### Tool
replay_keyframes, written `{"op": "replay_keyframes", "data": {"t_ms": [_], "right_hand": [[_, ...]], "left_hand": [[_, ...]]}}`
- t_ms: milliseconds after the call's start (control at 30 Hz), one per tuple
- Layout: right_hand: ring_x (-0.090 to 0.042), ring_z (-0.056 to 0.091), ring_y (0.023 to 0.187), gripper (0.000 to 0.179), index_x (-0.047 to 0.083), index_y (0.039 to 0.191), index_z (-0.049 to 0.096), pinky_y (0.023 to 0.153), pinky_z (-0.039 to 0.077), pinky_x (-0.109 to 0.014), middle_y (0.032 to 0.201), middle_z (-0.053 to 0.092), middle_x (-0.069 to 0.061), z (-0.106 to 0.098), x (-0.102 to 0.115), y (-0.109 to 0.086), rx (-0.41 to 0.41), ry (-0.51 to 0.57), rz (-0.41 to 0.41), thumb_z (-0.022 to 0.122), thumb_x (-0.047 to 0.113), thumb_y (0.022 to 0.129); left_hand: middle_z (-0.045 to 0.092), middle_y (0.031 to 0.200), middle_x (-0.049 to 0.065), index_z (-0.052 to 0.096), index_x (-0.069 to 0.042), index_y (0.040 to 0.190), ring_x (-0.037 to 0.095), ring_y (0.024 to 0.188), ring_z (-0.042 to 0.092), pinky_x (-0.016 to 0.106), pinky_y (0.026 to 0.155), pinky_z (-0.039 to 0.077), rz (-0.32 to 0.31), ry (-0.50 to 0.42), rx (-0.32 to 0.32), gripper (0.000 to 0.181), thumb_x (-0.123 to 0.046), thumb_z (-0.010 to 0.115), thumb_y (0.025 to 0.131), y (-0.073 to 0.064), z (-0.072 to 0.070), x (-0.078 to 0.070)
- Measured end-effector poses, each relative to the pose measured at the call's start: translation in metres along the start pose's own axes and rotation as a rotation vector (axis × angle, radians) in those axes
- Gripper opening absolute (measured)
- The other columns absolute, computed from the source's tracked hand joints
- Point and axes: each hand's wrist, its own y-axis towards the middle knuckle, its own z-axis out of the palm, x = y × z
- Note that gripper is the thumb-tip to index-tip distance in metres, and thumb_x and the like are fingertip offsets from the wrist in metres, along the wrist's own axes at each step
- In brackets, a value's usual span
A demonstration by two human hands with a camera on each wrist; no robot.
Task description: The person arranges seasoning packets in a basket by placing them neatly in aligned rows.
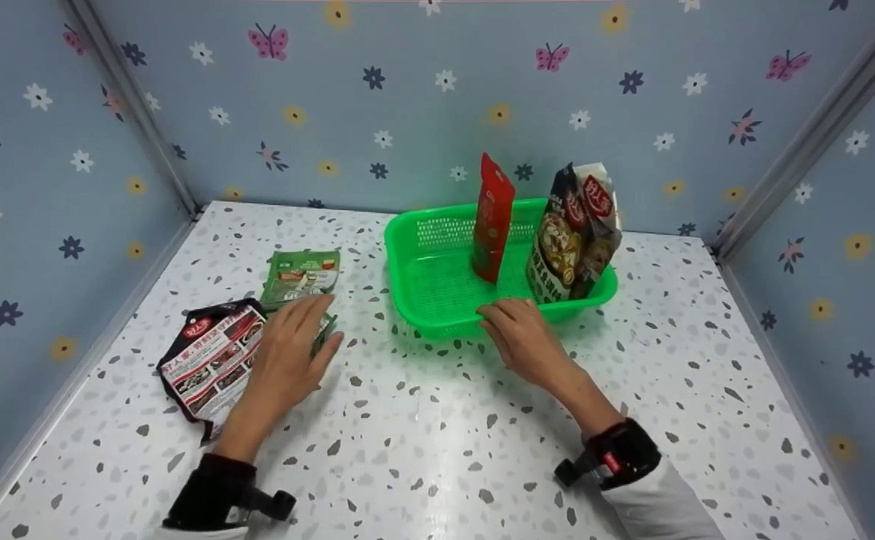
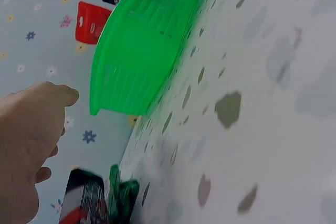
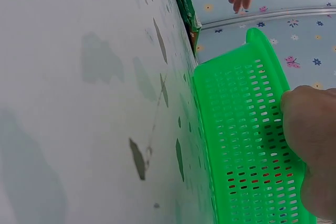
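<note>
My left hand [image 1: 287, 360] hovers over the left of the tabletop, its fingers loosely extended and holding nothing. Beneath and beside it lie a black-edged food packet [image 1: 208, 364] with printed pictures and a green packet [image 1: 301, 271]. Another green packet [image 1: 326, 328] is mostly hidden by the hand. My right hand [image 1: 527, 341] grips the near rim of a green plastic basket [image 3: 247, 129], fingers curled over the edge. Inside the basket stand a red pouch [image 1: 492, 225] near the middle and dark food bags [image 1: 557, 247] at the right end.
A white speckled tabletop [image 1: 422, 442] carries everything. Blue walls with flowers and butterflies [image 1: 407, 90] enclose the back and both sides. The basket stands close to the back wall.
</note>
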Motion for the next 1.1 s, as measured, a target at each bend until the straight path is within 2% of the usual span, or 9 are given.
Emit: {"op": "replay_keyframes", "data": {"t_ms": [133, 300, 433, 533, 733, 867, 1000, 1100], "right_hand": [[-0.03, 0.076, 0.111, 0.023, 0.007, 0.132, 0.078, 0.093, 0.057, -0.045, 0.118, 0.081, -0.008, -0.001, 0.001, 0.0, 0.04, -0.006, 0.027, 0.066, 0.017, 0.115], [-0.029, 0.075, 0.111, 0.023, 0.008, 0.133, 0.077, 0.093, 0.055, -0.044, 0.12, 0.08, -0.007, -0.001, 0.002, 0.0, 0.052, -0.022, 0.029, 0.064, 0.018, 0.116], [-0.027, 0.074, 0.109, 0.021, 0.01, 0.132, 0.077, 0.091, 0.054, -0.043, 0.118, 0.079, -0.006, 0.0, 0.002, -0.001, 0.04, -0.036, 0.025, 0.066, 0.017, 0.115], [-0.028, 0.073, 0.11, 0.021, 0.01, 0.132, 0.076, 0.092, 0.055, -0.044, 0.118, 0.079, -0.006, 0.0, 0.001, -0.002, 0.039, -0.038, 0.027, 0.067, 0.017, 0.115], [-0.028, 0.073, 0.112, 0.023, 0.009, 0.134, 0.075, 0.094, 0.055, -0.044, 0.119, 0.078, -0.007, 0.0, 0.002, -0.003, 0.065, -0.031, 0.04, 0.063, 0.019, 0.117], [-0.029, 0.073, 0.112, 0.024, 0.008, 0.134, 0.075, 0.094, 0.055, -0.044, 0.119, 0.078, -0.007, -0.001, 0.002, -0.002, 0.067, -0.031, 0.039, 0.062, 0.019, 0.117], [-0.029, 0.073, 0.111, 0.024, 0.008, 0.134, 0.075, 0.093, 0.055, -0.044, 0.119, 0.078, -0.008, -0.002, 0.003, -0.001, 0.063, -0.034, 0.033, 0.063, 0.018, 0.117], [-0.029, 0.073, 0.111, 0.024, 0.008, 0.135, 0.074, 0.093, 0.055, -0.044, 0.119, 0.078, -0.007, -0.002, 0.003, -0.001, 0.064, -0.035, 0.037, 0.064, 0.019, 0.116]], "left_hand": [[0.056, 0.166, 0.029, 0.05, -0.002, 0.166, 0.055, 0.155, 0.048, 0.076, 0.129, 0.033, -0.162, 0.034, 0.046, 0.067, -0.025, 0.075, 0.109, -0.018, -0.024, 0.023], [0.052, 0.165, 0.034, 0.049, 0.003, 0.166, 0.06, 0.155, 0.042, 0.082, 0.123, 0.032, -0.304, 0.085, 0.011, 0.069, -0.031, 0.072, 0.11, -0.044, -0.049, 0.049], [0.044, 0.169, 0.039, 0.042, 0.006, 0.168, 0.066, 0.156, 0.035, 0.086, 0.12, 0.03, -0.443, 0.122, 0.034, 0.079, -0.041, 0.069, 0.111, -0.062, -0.06, 0.065], [0.037, 0.17, 0.043, 0.036, 0.008, 0.17, 0.07, 0.157, 0.031, 0.088, 0.119, 0.03, -0.556, 0.126, 0.067, 0.088, -0.049, 0.067, 0.111, -0.071, -0.065, 0.071], [0.032, 0.164, 0.054, 0.029, 0.017, 0.168, 0.076, 0.15, 0.032, 0.085, 0.119, 0.033, -0.752, 0.132, 0.16, 0.102, -0.06, 0.061, 0.11, -0.08, -0.071, 0.076], [0.033, 0.154, 0.06, 0.028, 0.023, 0.164, 0.077, 0.139, 0.038, 0.081, 0.111, 0.041, -0.86, 0.127, 0.196, 0.113, -0.071, 0.057, 0.108, -0.081, -0.075, 0.076], [0.033, 0.148, 0.061, 0.024, 0.026, 0.163, 0.074, 0.125, 0.049, 0.077, 0.096, 0.05, -0.923, 0.094, 0.221, 0.122, -0.077, 0.056, 0.105, -0.081, -0.08, 0.078], [0.033, 0.15, 0.062, 0.018, 0.023, 0.166, 0.075, 0.124, 0.052, 0.078, 0.096, 0.051, -0.945, 0.061, 0.227, 0.127, -0.079, 0.059, 0.103, -0.08, -0.082, 0.082]]}}
